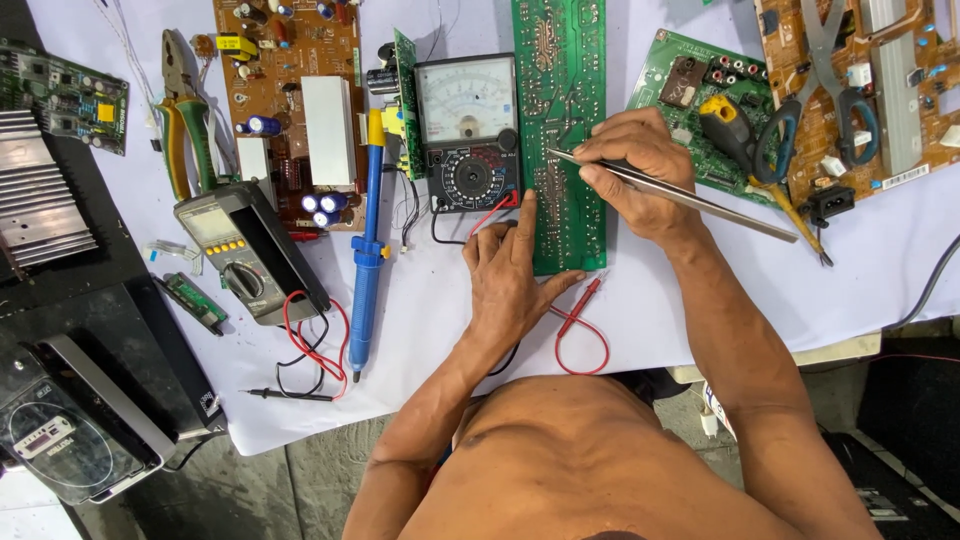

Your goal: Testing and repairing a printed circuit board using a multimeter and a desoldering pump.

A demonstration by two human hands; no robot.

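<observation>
A white cloth (700, 290) covers the table, giving a pale ground on which small parts show up plainly. At the far left, off the cloth, a finned metal heat sink (40, 195) sits pushed aside. On the cloth lie 2 brown circuit boards: one (290, 90) at the far left and another (870, 90) at the far right with scissors (830, 80) resting across it, parked out of the way.

The long green circuit board (562, 130) lies solder side up in the middle, directly in front of the person, so the joints face the eye. The left hand (510, 275) presses flat on its near left edge, fingers spread and released, index finger stretched up along the edge, apparently to keep the board from sliding. The right hand (640, 175) is clenched in a pen grip around metal tweezers (680, 192), whose tips touch the board's middle; the long handle trails out to the right.

An analogue multimeter (468, 130) stands just beside the board's left edge, dial towards the person, easy to read at a glance. Further left lie a blue desoldering pump (367, 250), a grey digital multimeter (245, 250) and green-handled pliers (185, 110), all within arm's reach. A red probe (580, 305) rests near the board's lower corner.
</observation>
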